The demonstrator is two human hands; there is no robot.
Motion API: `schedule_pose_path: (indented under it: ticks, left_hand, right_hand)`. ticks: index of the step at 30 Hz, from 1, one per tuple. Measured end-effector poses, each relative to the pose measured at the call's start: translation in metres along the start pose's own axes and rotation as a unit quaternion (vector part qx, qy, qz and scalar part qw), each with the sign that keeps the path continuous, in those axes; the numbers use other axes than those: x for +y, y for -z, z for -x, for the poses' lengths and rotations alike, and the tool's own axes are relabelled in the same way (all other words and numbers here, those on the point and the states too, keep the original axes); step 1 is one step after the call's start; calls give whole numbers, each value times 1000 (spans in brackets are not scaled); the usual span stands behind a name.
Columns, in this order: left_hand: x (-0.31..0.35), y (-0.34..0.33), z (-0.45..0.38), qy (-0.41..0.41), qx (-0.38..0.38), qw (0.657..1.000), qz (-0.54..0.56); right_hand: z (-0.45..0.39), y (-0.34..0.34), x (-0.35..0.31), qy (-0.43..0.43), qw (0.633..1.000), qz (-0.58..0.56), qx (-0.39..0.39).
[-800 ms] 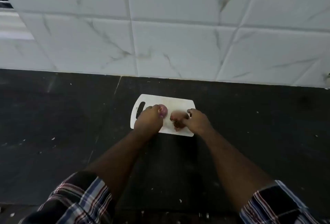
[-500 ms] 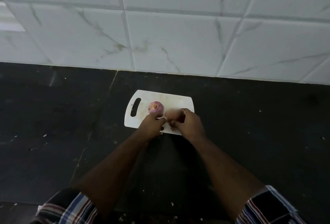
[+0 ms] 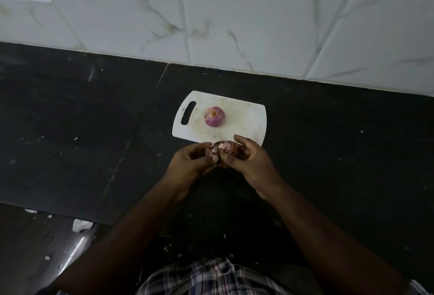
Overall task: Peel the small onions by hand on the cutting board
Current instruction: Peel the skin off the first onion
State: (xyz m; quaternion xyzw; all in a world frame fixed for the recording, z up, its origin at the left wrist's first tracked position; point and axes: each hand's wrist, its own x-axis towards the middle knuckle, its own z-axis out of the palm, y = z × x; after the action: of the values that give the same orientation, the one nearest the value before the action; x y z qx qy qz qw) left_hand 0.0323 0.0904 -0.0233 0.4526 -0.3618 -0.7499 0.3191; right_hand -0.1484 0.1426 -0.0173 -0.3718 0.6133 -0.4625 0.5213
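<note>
A small white cutting board [image 3: 246, 118] with a handle slot lies on the black counter. One peeled purple onion [image 3: 214, 116] sits alone on the board, left of its middle. Just in front of the board's near edge, a second onion [image 3: 223, 147] with brown papery skin is held between both hands. My left hand [image 3: 190, 165] pinches it from the left. From the right, my right hand [image 3: 249, 160] curls round it. Most of this onion is hidden by my fingers.
The black counter [image 3: 94, 118] runs to a white marble-tiled wall [image 3: 234, 24] at the back. Small white scraps dot the counter, and a crumpled white piece [image 3: 81, 225] lies near its front edge at the left. A shiny dark surface [image 3: 58, 259] lies below that edge.
My left hand let go of the purple onion, which stays on the board. Both hands drew back toward me with the brown-skinned onion, off the board's near edge.
</note>
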Motion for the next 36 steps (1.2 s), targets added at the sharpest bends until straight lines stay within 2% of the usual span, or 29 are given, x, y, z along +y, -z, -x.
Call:
schedule_pose_path:
  ticks: [7,12,18,21,24,26,29,31,33,36]
  left_hand:
    - [8,14,24,-12,-8,999,42]
    - [32,38,31,14,-87,996,18]
    - [49,57,28,56,-127,990,-23]
    - [53,62,28,54,-140,989,-7]
    - [53,67,27,26,-135,990,5]
    - [52,67,26,1,-119,993,0]
    - [50,65,25,-45,-118,991,-54]
    - [50,61,27,-87,-131,979,-130]
    - [49,57,31,-129,-142,963,-189]
    - [54,54,33,-171,-153,946,-231]
  right_hand:
    - [4,-11,-8,90,996,12,-16]
    - [6,-28,-17,134,989,64,0]
    - [16,-47,-23,137,989,54,-27]
    - [21,-55,-27,141,990,24,-10]
    - [26,-63,-31,129,991,4,35]
    - [27,-67,-35,90,994,-1,64]
    - [26,-70,-42,-30,999,-36,26]
    - [23,-71,-45,-61,997,-35,20]
    - [22,-73,-46,-43,998,-18,34]
    - [24,-72,-47,27,998,18,50]
